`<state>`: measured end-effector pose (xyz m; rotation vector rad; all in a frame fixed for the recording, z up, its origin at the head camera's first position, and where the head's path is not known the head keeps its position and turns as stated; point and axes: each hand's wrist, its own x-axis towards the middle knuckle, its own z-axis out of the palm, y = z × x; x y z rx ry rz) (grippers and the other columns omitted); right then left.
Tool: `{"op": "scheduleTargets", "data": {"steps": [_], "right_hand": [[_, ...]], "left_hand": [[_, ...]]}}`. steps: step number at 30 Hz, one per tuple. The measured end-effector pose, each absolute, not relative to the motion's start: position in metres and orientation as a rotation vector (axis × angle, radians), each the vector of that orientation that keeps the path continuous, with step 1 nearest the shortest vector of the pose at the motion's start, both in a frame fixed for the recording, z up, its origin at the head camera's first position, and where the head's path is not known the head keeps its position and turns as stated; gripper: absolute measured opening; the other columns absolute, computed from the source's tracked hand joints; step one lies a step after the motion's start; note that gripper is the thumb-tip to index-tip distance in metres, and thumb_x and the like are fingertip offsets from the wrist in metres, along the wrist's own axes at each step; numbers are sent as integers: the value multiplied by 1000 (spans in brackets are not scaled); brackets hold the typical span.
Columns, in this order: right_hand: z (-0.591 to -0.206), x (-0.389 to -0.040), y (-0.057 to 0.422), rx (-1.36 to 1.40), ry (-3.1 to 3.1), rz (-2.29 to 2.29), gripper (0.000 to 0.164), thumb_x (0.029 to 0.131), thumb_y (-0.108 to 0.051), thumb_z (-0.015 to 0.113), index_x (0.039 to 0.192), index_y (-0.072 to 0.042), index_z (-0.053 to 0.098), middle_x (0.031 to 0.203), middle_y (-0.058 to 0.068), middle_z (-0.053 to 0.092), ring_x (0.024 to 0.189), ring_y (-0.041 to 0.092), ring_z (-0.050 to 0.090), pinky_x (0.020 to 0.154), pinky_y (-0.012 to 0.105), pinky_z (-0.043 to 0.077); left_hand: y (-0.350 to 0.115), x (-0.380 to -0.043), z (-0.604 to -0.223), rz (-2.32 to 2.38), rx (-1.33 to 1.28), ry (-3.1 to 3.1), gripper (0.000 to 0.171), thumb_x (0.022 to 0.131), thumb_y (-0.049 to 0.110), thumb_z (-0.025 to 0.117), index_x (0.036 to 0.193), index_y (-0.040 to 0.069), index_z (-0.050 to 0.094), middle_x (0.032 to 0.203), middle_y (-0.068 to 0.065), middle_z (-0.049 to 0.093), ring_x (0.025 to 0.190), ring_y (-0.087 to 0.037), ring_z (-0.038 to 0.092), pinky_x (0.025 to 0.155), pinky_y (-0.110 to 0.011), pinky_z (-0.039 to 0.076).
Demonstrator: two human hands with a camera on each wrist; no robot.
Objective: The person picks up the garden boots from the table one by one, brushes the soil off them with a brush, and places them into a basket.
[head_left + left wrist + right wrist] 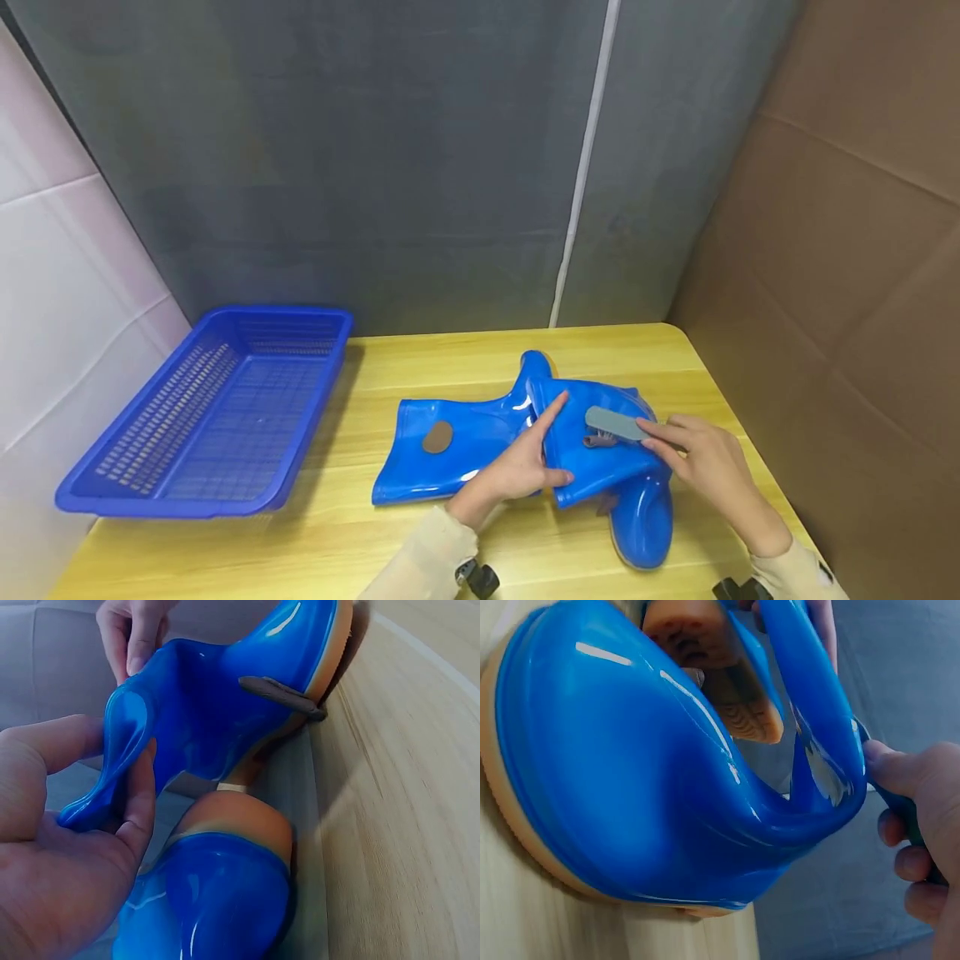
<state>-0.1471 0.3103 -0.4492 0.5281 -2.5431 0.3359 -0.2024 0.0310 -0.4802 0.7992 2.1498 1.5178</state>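
The right hand [697, 454] pinches the end of a grey-green brush [615, 423] between thumb and fingertips, its bristles facing down over the shaft of the held boot [592, 481]. A small brownish scrap [597, 441] sits at the bristles. The left hand [521, 462] grips the held boot by its cuff, forefinger and thumb spread across the rim; the left wrist view shows the mouth squeezed narrow.

The glossy blue material looks like rubber: probably light, soft and ready to buckle along the shaft, firmer round the foot and sole, hardly fragile. That shine suggests a slippery surface, so the cuff rim or the ankle seems the surest hold. The brush looks light and stiff, best taken by its handle.

From the right hand, the brush points left and slightly away from the person. The held boot's shaft leans over leftward, mouth toward the left hand; its foot is at the right of the table [420, 367], toe toward the person.

In the head view its cuff overlaps the other boot [480, 433], which lies with its mouth left and its foot turned away, a round brown patch [437, 437] on its shaft. Farther left stands a blue basket [165, 506].
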Motion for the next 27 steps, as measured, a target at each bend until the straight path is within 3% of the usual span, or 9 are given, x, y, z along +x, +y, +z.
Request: {"op": "scheduleTargets", "data": {"steps": [4,8,12,15,21,27], "right_hand": [[-448,-141,315,516,-2588,422,33,74,-21,85,107,-26,79,67,-21,41,58,-8,29,49,12,26],[-442,-133,312,643,-2614,461,34,73,-22,85,106,-30,79,72,-22,55,62,-8,44,53,13,38],[-442,-135,304,740,-2584,423,37,73,-22,85,108,-31,78,75,-19,58,65,-7,47,55,13,41],[-447,-142,301,716,-2536,390,40,73,-21,85,111,-28,77,71,-19,50,62,-8,37,52,11,33],[-453,-154,308,591,-2412,356,44,68,-15,87,110,-21,78,72,-13,53,60,-4,36,49,9,28],[-444,-145,308,605,-2528,628,37,77,-13,83,111,-25,77,81,-15,66,71,-3,53,62,14,45]], "left_hand": [[32,-201,-480,1529,793,2137,106,84,9,76,158,39,6,166,-9,20,147,-38,35,112,-54,43],[31,-202,-479,1542,784,2128,106,84,7,75,159,38,6,166,-10,19,147,-40,34,111,-56,43],[29,-203,-478,1537,756,2135,107,84,5,74,158,41,5,166,-10,19,146,-42,35,108,-56,45],[30,-202,-479,1523,765,2149,107,83,5,75,158,41,6,166,-10,20,148,-41,31,111,-57,42],[31,-201,-481,1536,760,2129,107,85,6,74,158,40,5,166,-10,20,149,-39,30,116,-57,37],[28,-201,-481,1524,755,2158,105,85,8,75,159,39,7,165,-13,20,147,-42,33,111,-57,42]]}}
